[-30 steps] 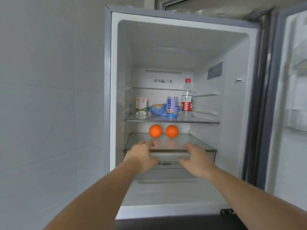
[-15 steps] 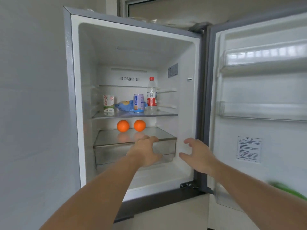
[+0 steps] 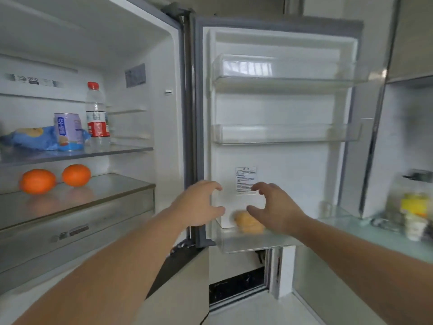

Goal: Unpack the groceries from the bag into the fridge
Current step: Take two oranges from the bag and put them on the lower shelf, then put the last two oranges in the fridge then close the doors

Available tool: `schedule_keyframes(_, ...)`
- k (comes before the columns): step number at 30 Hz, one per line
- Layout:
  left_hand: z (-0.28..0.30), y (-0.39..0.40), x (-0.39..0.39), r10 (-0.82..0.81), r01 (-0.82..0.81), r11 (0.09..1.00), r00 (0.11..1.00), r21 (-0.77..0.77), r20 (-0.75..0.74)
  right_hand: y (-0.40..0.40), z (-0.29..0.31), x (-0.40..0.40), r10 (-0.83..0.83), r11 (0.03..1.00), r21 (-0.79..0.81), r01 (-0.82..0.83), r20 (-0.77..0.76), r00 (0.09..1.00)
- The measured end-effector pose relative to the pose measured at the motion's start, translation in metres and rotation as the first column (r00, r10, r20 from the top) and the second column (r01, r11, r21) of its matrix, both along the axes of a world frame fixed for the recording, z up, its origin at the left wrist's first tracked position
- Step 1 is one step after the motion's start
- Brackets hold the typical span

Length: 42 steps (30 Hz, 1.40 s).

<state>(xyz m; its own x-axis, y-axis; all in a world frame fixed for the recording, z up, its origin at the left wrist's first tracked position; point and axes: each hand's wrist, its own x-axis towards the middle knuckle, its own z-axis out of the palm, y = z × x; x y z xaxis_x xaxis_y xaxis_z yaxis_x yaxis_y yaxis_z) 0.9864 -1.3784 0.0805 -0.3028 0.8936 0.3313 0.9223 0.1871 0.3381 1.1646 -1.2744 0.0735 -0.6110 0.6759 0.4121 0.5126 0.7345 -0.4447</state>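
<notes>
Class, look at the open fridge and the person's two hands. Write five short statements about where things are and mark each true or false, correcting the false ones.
1. Two oranges sit on the glass cover above the drawer. True.
2. The water bottle has a blue cap. False: the cap is red.
3. Both hands, left hand and right hand, are open and hold nothing. True.
4. The top door shelf is full of bottles. False: it looks bare.
5. The can stands on the same shelf as the water bottle. True.
</notes>
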Motion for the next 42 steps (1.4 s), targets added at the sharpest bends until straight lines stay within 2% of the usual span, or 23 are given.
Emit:
schedule_keyframes(4,0.001,0.046,0.058,-0.196,0.196,0.980,0.980,0.023,0.029,0.012,-0.003,0.068,-0.257,0.966,-0.012,0.258,0.047,0.965)
schedule_keyframes(8,0.005,0.083,0.136,-0.335,0.333,0.941,0.941,0.052,0.037,0.017,0.008,0.149,-0.436,0.900,0.011,0.436,0.047,0.899)
schedule_keyframes(16,0.003,0.117,0.306,-0.550,0.549,0.835,0.834,0.018,0.048,0.006,0.013,0.333,-0.651,0.758,0.000,0.652,0.053,0.757)
schedule_keyframes(20,-0.010,0.128,0.397,-0.663,0.663,0.749,0.748,0.001,0.034,-0.016,-0.001,0.430,-0.756,0.649,-0.046,0.759,0.066,0.651)
schedule_keyframes(25,-0.019,0.146,0.510,-0.786,0.786,0.617,0.618,-0.037,0.006,-0.058,-0.019,0.540,-0.897,0.426,-0.062,0.903,0.104,0.430)
schedule_keyframes(28,-0.024,0.153,0.575,-0.876,0.874,0.482,0.483,-0.067,-0.006,-0.089,-0.028,0.593,-0.954,0.262,-0.077,0.962,0.131,0.271)
schedule_keyframes(31,-0.031,0.157,0.631,-0.937,0.936,0.341,0.346,-0.089,0.042,-0.122,-0.036,0.634,-0.983,0.080,-0.092,0.993,0.156,0.094)
schedule_keyframes(37,-0.047,0.144,0.723,-0.995,0.988,0.084,0.091,-0.133,0.047,-0.198,-0.050,0.670,-0.947,-0.277,-0.095,0.956,0.196,-0.255)
schedule_keyframes(42,-0.061,0.089,0.785,-0.991,0.981,-0.121,-0.111,-0.153,0.070,-0.268,-0.059,0.680,-0.867,-0.474,-0.068,0.878,0.209,-0.452)
